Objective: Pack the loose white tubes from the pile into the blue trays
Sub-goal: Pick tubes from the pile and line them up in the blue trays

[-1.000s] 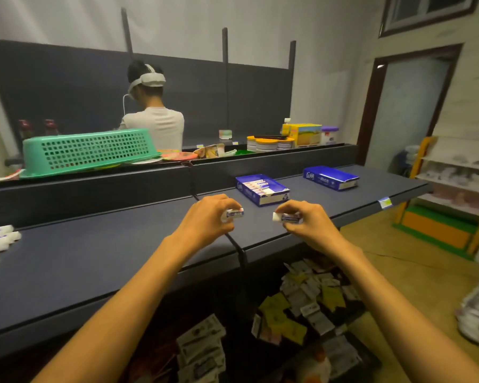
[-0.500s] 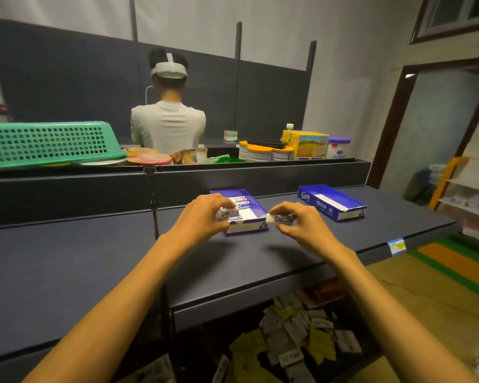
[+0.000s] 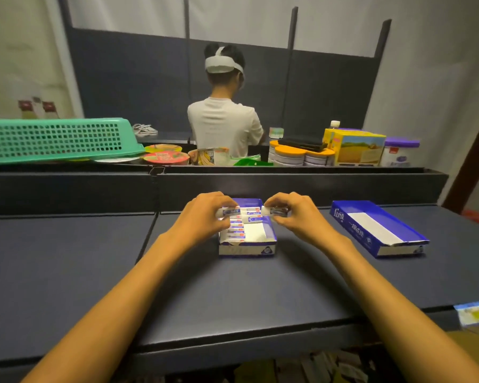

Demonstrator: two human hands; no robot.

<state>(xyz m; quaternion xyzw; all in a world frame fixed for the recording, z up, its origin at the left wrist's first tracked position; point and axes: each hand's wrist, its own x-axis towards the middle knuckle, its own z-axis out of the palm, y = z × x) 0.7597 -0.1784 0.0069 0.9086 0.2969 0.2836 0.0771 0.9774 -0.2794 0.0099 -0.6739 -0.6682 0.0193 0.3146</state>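
Left hand [image 3: 205, 214] pinches one white tube [image 3: 228, 212]; right hand [image 3: 291, 214] pinches another tube [image 3: 277, 210], both held over the far end of the near blue tray [image 3: 246, 248] on the desk [image 3: 67, 272]. Tubes look light, small, slightly squashy: best held mid-body. Packed row fills the tray's left side; the right side is open. Tray walls low, thin. Second blue tray [image 3: 343, 217] lies well apart, unfilled.
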